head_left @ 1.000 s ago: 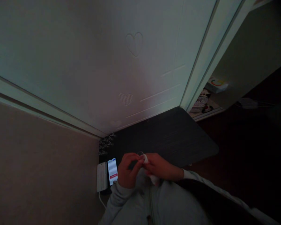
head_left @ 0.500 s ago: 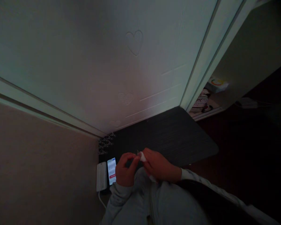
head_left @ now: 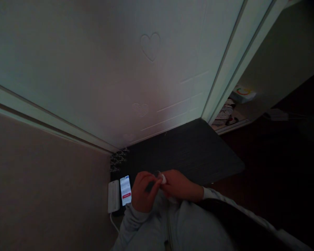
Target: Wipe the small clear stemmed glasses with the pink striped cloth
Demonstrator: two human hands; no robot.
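Observation:
My right hand (head_left: 181, 186) is closed round a small white, soft-looking item (head_left: 163, 179), part of which pokes out near the thumb and below the palm. Against it, my left hand (head_left: 143, 191) pinches with thumb and forefinger, the fingertips touching the white item. A thin, pale curved strand (head_left: 158, 172) shows just above the fingertips; the dim light hides what exactly the left fingers grip. Both hands are in front of my grey top, over the near edge of the dark table (head_left: 188, 150).
Left of my hands lie a lit phone (head_left: 125, 190) and a white power strip (head_left: 113, 197) with a cable. Several small metallic pieces (head_left: 117, 160) sit at the table's left corner. Behind stands a white panel (head_left: 107, 80) with hearts; an open compartment at right holds a box (head_left: 243, 93).
My left hand has shifted slightly right and its fingertips now overlap the white item more. My right hand has turned slightly and moved a little down.

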